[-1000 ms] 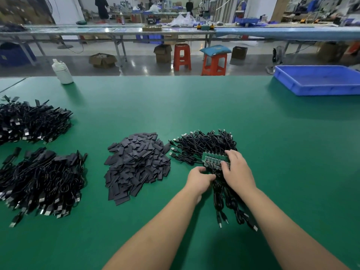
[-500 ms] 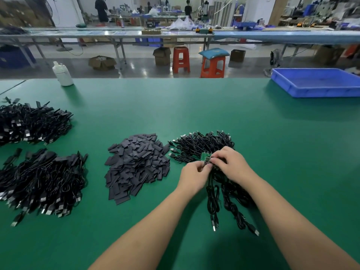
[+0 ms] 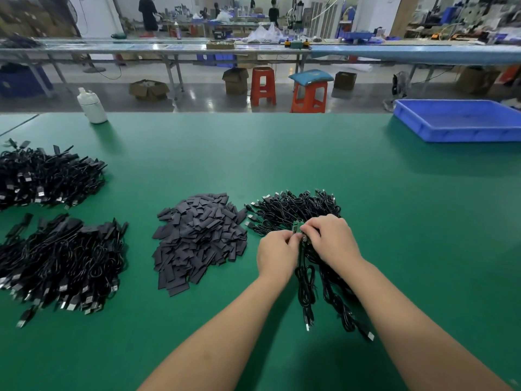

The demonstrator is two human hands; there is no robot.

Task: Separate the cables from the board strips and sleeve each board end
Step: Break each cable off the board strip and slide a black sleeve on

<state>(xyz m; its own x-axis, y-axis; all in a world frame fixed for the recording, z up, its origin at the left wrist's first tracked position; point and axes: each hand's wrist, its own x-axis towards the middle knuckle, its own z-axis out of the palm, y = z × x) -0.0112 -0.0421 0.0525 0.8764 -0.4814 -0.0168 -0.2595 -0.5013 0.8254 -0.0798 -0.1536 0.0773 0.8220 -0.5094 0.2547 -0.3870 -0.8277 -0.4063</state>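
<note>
Green matting covered the long worktop [image 3: 310, 153], and beyond its far edge stood metal benches, orange plastic stools [image 3: 262, 86] and cardboard boxes on a grey floor. At mid-worktop the left hand [image 3: 277, 253] and the right hand [image 3: 331, 239] met, their curled fingers pinching a small green board strip [image 3: 297, 225] between them; black cables [image 3: 307, 286] hung from it toward the near edge. Just behind the hands lay a heap of coiled black cables with plugs [image 3: 293, 207], partly hidden by the knuckles. Beside it to the left sat a pile of flat dark grey sleeve pieces [image 3: 197, 238]. Two more heaps of black cables [image 3: 59, 261] lay along the left edge. A white plastic bottle [image 3: 91, 105] stood at the far edge on the left, and a shallow blue plastic tray [image 3: 456, 121] rested at the far right corner.
</note>
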